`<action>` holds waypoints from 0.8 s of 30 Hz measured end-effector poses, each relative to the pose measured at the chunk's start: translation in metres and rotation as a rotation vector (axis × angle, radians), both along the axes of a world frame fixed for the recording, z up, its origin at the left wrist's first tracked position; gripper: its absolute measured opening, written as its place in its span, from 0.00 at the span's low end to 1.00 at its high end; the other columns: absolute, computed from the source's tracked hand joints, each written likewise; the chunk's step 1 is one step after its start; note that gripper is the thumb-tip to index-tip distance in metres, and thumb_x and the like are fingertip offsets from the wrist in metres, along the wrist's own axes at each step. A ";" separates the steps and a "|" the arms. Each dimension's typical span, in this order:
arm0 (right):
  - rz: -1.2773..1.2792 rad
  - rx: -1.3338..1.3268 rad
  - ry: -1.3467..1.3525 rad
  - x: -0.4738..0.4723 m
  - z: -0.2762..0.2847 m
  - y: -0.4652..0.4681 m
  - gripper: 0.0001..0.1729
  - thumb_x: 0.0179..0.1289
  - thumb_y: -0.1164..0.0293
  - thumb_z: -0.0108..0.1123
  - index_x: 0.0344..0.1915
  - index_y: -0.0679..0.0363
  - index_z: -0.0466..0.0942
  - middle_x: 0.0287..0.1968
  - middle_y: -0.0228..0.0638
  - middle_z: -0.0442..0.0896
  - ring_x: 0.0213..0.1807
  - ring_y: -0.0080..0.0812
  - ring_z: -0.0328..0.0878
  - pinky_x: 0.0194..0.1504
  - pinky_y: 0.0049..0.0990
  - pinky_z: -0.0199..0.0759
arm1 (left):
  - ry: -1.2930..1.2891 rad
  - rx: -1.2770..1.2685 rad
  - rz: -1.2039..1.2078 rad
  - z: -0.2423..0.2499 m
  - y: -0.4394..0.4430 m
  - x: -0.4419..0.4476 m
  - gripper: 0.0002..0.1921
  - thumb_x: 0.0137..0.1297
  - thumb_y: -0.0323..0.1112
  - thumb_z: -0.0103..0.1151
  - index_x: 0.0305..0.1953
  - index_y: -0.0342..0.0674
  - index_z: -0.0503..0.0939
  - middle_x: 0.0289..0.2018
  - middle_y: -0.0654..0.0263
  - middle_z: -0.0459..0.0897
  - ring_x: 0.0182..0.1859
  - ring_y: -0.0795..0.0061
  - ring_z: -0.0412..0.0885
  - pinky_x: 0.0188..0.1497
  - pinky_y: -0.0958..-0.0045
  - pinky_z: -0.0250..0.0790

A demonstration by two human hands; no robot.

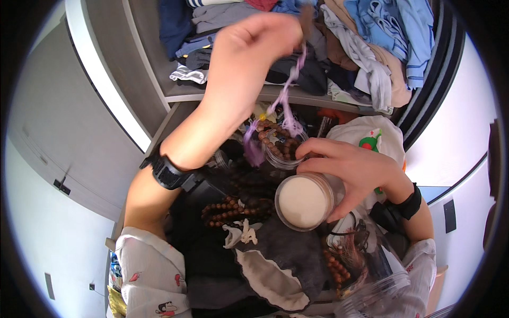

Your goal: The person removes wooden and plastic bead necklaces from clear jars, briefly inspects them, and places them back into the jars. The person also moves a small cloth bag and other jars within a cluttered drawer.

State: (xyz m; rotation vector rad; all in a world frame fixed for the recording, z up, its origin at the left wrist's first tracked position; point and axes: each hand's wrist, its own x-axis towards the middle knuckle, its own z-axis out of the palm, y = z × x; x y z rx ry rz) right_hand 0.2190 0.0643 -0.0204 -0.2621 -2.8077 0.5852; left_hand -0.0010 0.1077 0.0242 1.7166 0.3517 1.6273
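Raised over the open drawer, my left hand (262,33) holds a blurred brown item by its fingertips, from which a purple braided cord (292,77) with tassels hangs. The cord's lower end dangles over a clear jar (286,161) that holds brown wooden beads (280,145). My right hand (354,171) is curled round the side of a round container with a cream-coloured top (304,202), just in front of that jar. More wooden bead strings (222,210) lie on dark cloth to the left of the container.
Folded clothes (373,59) fill the shelf behind the drawer. Orange-brown beads (336,266) and a transparent plastic container (377,294) are at the lower right. A white cloth bag (366,127) sits at the drawer's right rear. Dark fabric with a pale lining (272,278) lies in front.
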 end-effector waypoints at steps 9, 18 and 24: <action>-0.003 -0.036 0.009 0.001 -0.004 0.004 0.41 0.33 0.54 0.76 0.47 0.64 0.73 0.52 0.42 0.67 0.50 0.44 0.70 0.48 0.34 0.69 | 1.116 0.530 -0.073 -0.030 0.004 -0.022 0.04 0.50 0.30 0.64 0.28 0.39 0.83 0.41 0.60 0.78 0.48 0.63 0.75 0.47 0.66 0.68; -0.052 0.009 -0.024 0.001 -0.001 0.003 0.42 0.32 0.53 0.76 0.48 0.65 0.73 0.52 0.44 0.67 0.50 0.43 0.71 0.49 0.33 0.69 | 1.154 0.064 -0.058 -0.013 0.014 -0.011 0.11 0.62 0.40 0.58 0.38 0.40 0.85 0.48 0.61 0.80 0.48 0.69 0.79 0.48 0.71 0.71; -0.130 0.098 0.007 0.007 -0.004 0.006 0.43 0.31 0.54 0.77 0.48 0.66 0.73 0.53 0.45 0.67 0.48 0.44 0.73 0.49 0.33 0.69 | 1.232 -0.215 -0.224 -0.023 0.025 -0.061 0.25 0.60 0.43 0.65 0.54 0.35 0.75 0.40 0.60 0.83 0.43 0.77 0.81 0.45 0.75 0.73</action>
